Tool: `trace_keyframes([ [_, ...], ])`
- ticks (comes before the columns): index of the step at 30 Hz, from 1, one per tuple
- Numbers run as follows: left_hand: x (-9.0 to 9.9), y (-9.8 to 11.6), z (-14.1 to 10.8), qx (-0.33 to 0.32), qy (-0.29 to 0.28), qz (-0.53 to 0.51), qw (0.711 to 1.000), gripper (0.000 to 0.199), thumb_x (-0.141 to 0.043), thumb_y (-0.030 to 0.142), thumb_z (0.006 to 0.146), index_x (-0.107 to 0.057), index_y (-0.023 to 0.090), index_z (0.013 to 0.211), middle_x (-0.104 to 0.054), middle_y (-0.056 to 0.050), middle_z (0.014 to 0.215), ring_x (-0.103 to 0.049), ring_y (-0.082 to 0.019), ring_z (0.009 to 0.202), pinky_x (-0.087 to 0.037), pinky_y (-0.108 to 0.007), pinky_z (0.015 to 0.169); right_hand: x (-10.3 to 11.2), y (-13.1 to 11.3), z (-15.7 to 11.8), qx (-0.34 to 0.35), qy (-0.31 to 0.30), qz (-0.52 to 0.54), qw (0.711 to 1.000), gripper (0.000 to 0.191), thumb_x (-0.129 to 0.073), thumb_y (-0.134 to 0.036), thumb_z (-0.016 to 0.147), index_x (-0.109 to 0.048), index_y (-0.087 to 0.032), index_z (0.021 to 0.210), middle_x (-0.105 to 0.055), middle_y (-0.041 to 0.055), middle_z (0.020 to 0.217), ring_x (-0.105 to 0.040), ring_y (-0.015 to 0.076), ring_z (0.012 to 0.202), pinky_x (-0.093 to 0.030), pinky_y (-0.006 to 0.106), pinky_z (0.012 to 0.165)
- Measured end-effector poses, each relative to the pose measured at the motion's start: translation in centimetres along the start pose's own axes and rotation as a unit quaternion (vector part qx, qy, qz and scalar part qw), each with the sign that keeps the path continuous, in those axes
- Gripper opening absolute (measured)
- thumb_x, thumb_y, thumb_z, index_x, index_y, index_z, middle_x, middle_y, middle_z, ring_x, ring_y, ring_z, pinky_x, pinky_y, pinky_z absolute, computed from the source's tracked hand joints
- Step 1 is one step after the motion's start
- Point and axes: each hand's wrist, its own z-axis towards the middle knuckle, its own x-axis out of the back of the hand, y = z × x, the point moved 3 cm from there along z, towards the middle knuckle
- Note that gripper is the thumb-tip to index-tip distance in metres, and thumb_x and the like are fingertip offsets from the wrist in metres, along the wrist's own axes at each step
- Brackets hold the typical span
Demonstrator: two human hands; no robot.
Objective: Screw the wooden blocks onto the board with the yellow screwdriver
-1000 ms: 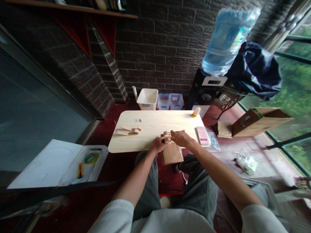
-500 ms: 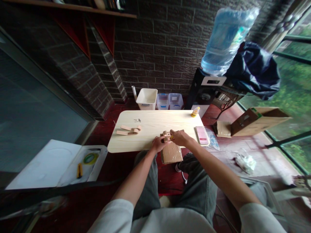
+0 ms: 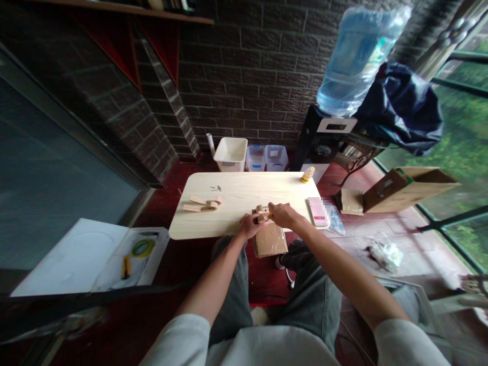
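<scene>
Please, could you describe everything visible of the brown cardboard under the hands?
The cardboard is brown, with shiny patches that may be tape. It lies at the near edge of the table, its front part projecting out. Wooden pieces sit over its rear part. The left hand and right hand partly hide it; whether they touch it is unclear.

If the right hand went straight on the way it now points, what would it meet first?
The right hand would probably meet the wooden part by the left hand first; exact depth and contact are hard to tell.
</scene>
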Motion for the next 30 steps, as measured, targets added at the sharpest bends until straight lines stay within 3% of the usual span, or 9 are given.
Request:
trace_keyframes([
  [30,-0.09,-0.12,0.00,0.016,0.007,0.002,1.000,0.034,-0.082,0.039,0.074,-0.080,0.025,0.105,-0.080,-0.004,0.096,-0.072,-0.024,0.097,-0.055,-0.032,0.090,0.53,-0.25,-0.24,0.017,-0.007,0.000,1.000,0.028,-0.043,-0.028,0.105,-0.047,-0.018,0.130,-0.071,0.0183,0.118,-0.072,0.0306,0.106,-0.052,0.037,0.083],
])
